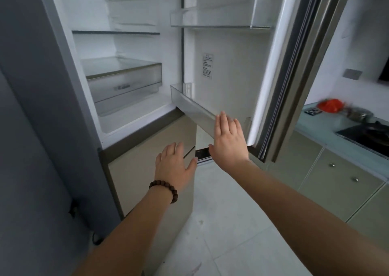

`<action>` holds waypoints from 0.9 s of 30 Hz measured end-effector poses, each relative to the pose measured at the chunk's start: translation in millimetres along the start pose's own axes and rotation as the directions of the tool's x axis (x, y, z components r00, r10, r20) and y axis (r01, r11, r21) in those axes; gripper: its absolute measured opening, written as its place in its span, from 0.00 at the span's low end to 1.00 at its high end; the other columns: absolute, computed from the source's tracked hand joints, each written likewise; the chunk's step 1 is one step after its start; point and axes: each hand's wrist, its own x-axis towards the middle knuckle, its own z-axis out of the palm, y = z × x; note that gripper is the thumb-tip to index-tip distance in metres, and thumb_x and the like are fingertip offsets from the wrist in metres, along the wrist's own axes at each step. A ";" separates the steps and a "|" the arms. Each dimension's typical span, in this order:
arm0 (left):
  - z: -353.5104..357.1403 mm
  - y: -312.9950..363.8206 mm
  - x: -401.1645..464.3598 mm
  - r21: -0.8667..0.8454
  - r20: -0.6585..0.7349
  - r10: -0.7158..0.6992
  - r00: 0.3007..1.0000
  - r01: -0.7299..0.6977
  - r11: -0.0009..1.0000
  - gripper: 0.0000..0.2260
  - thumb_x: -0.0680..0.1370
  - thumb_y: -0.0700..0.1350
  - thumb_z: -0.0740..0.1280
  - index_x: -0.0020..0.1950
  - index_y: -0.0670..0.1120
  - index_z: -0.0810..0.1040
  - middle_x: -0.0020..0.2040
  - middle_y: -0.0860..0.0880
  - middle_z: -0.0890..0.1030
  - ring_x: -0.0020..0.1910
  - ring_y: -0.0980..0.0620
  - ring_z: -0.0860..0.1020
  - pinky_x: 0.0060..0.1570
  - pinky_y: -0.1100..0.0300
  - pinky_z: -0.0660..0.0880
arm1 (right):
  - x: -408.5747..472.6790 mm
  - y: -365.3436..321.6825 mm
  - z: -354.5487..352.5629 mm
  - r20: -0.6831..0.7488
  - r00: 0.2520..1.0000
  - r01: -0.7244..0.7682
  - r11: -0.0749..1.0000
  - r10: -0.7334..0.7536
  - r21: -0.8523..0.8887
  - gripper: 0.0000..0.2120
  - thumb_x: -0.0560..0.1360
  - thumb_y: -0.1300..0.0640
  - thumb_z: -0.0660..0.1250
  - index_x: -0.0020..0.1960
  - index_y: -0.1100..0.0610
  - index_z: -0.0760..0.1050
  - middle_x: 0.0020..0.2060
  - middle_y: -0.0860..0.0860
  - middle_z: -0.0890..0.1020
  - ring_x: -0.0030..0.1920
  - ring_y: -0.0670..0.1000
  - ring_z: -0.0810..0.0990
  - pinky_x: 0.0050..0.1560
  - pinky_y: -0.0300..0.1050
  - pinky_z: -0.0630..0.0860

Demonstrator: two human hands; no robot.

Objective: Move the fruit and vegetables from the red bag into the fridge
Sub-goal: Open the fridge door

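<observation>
Lying on the counter, red bag well apart from both hands.

A pale tiled floor runs through a narrow kitchen. Along the right side stands a row of light green cabinets with small round metal knobs, topped by a pale blue-green surface. A black hob is set into it, with a steel pot just behind. The wall above is white and brightly lit, carrying a grey switch plate. On the far left a grey wall lies in shade.
</observation>
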 end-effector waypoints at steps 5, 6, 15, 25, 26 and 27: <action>16.0 30.3 32.5 0.009 0.011 0.080 0.997 -0.080 0.997 0.27 0.78 0.58 0.57 0.72 0.45 0.62 0.70 0.46 0.68 0.70 0.47 0.65 0.68 0.49 0.62 | 9.4 63.5 33.0 -0.086 0.992 -0.095 0.995 0.093 -0.011 0.30 0.68 0.62 0.63 0.69 0.68 0.64 0.52 0.60 0.76 0.52 0.62 0.74 0.69 0.57 0.65; 20.7 37.2 39.6 0.011 0.017 0.091 0.996 -0.091 0.996 0.27 0.78 0.58 0.57 0.73 0.45 0.62 0.70 0.46 0.68 0.69 0.46 0.65 0.68 0.49 0.62 | 11.6 77.4 39.0 -0.101 0.990 -0.102 0.995 0.102 0.002 0.31 0.67 0.62 0.65 0.68 0.68 0.65 0.52 0.60 0.76 0.53 0.62 0.74 0.70 0.58 0.64; 70.9 113.8 97.5 0.026 0.048 0.206 0.977 -0.207 0.978 0.30 0.76 0.61 0.53 0.72 0.45 0.62 0.71 0.46 0.67 0.73 0.46 0.61 0.70 0.48 0.60 | 41.5 198.0 82.4 0.040 0.974 -0.224 0.973 0.222 0.063 0.31 0.75 0.62 0.57 0.75 0.61 0.50 0.73 0.60 0.60 0.75 0.59 0.53 0.76 0.52 0.44; 111.9 167.9 148.7 0.096 0.042 0.240 0.970 -0.243 0.965 0.30 0.77 0.62 0.52 0.74 0.46 0.59 0.71 0.48 0.65 0.72 0.48 0.60 0.71 0.52 0.58 | 101.9 289.6 129.1 0.225 0.928 -0.353 0.890 0.296 0.287 0.37 0.74 0.62 0.57 0.77 0.51 0.40 0.77 0.50 0.43 0.76 0.49 0.36 0.76 0.47 0.50; 114.3 171.3 154.0 0.102 0.043 0.239 0.970 -0.242 0.965 0.31 0.76 0.62 0.51 0.74 0.47 0.58 0.71 0.49 0.65 0.72 0.48 0.60 0.71 0.51 0.58 | 107.2 295.2 133.0 0.233 0.926 -0.358 0.886 0.297 0.294 0.38 0.73 0.63 0.56 0.76 0.51 0.40 0.77 0.50 0.42 0.75 0.48 0.35 0.75 0.47 0.52; 116.5 174.5 159.0 0.104 0.046 0.240 0.970 -0.243 0.964 0.30 0.77 0.62 0.51 0.74 0.47 0.58 0.72 0.49 0.65 0.73 0.49 0.60 0.71 0.51 0.57 | 111.6 300.2 136.6 0.238 0.924 -0.362 0.883 0.298 0.300 0.38 0.73 0.63 0.56 0.76 0.51 0.40 0.77 0.49 0.42 0.75 0.48 0.35 0.75 0.47 0.53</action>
